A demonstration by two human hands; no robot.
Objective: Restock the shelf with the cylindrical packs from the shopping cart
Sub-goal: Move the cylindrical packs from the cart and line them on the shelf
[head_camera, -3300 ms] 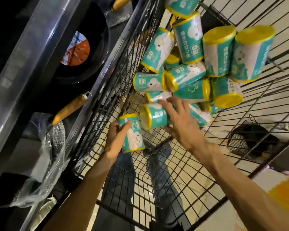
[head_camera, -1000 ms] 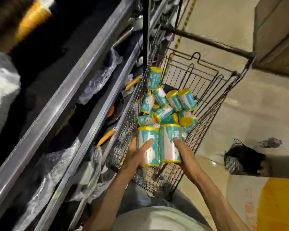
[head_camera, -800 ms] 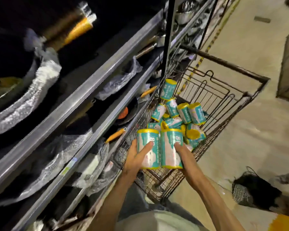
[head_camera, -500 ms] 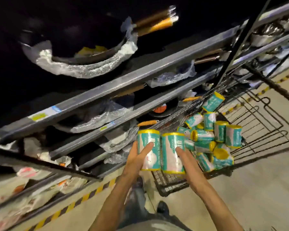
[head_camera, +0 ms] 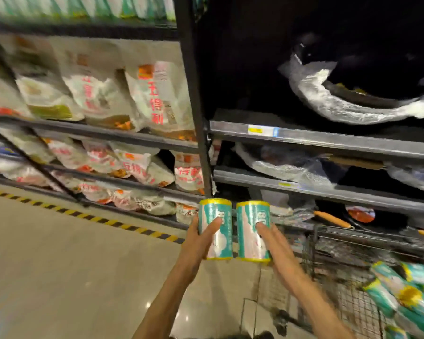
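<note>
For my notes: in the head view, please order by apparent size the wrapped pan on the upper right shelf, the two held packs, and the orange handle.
1. wrapped pan
2. left pack and right pack, alike
3. orange handle

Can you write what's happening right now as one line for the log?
left hand holds teal yellow-capped cylindrical pack | right hand holds second teal pack | both upright, facing shelves | wire shopping cart lower right

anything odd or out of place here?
Nothing damaged or spilled. Left hand and right hand each hold an upright cylindrical pack; the spares lie jumbled in the cart.
</note>
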